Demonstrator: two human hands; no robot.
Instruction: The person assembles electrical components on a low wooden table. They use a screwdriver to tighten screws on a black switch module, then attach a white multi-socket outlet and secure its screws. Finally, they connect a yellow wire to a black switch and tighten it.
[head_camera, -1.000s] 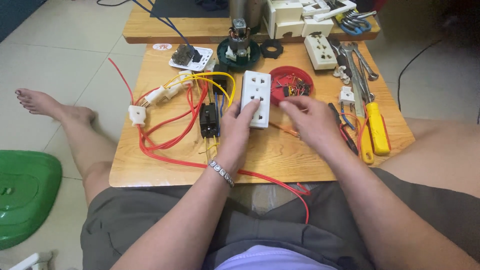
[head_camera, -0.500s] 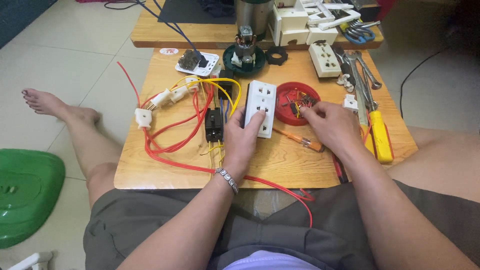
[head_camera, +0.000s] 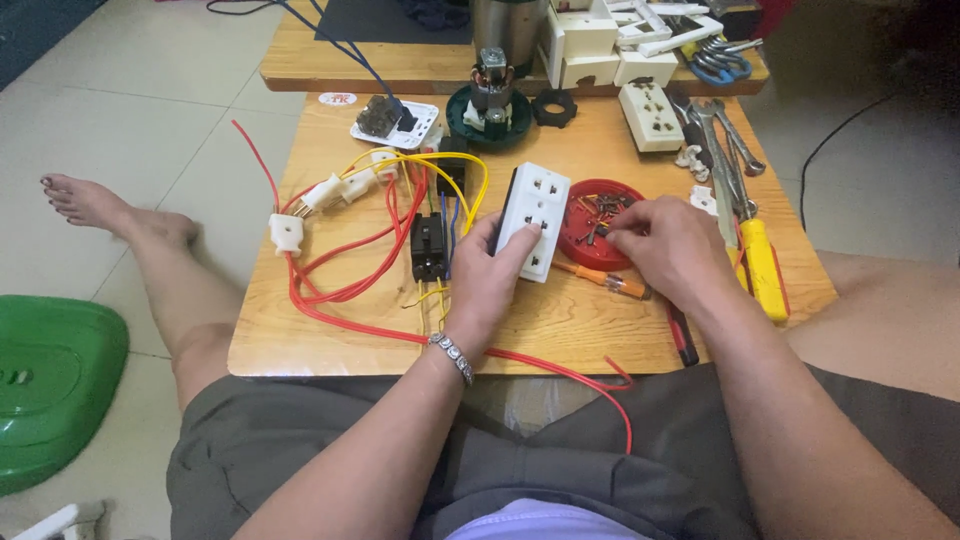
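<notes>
My left hand (head_camera: 487, 282) grips the white socket strip (head_camera: 534, 221), flat on the tabletop (head_camera: 330, 335) beside the wires. Right hand (head_camera: 668, 243) fingers pinch into the red screw dish (head_camera: 600, 210); can't tell if they've got one. Best pick a single screw, keep strip steady.

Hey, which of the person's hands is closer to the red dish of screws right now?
Right. The right hand reaches its fingertips into the red dish of screws. The left hand is farther left, gripping the white socket strip, which lies between it and the dish.
</notes>
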